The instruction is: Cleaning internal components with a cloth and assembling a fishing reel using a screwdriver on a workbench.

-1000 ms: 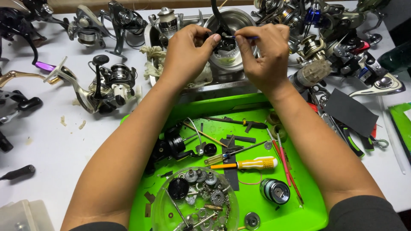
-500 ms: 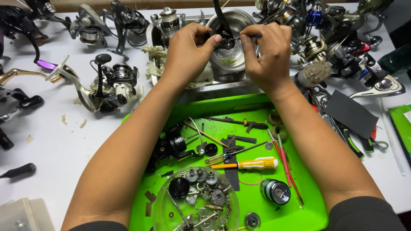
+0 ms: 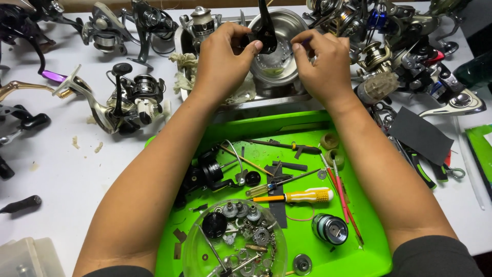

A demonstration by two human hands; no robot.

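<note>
My left hand (image 3: 223,56) grips a black fishing-reel part (image 3: 265,32) and holds it upright over a round steel bowl (image 3: 279,56). My right hand (image 3: 323,61) is closed on a thin tool with a purple tip (image 3: 302,44), pointing at the black part. Both hands are above a steel tray (image 3: 266,100) at the back of the table. Nearer me lies a green tray (image 3: 359,241) with a yellow-handled screwdriver (image 3: 300,196), a dismantled black reel body (image 3: 207,174), a small spool (image 3: 330,228) and a clear bowl of gears (image 3: 236,241).
Several fishing reels crowd the white table: a silver and black one (image 3: 130,100) at left, more along the back (image 3: 128,25) and at right (image 3: 405,56). A dark grey sheet (image 3: 420,133), pliers (image 3: 425,172) and a second green tray (image 3: 482,149) lie at right. A clear plastic box (image 3: 25,259) sits bottom left.
Both hands have stayed over the steel bowl; the black part has shifted a little between the fingers and the right hand's tool tip has moved slightly.
</note>
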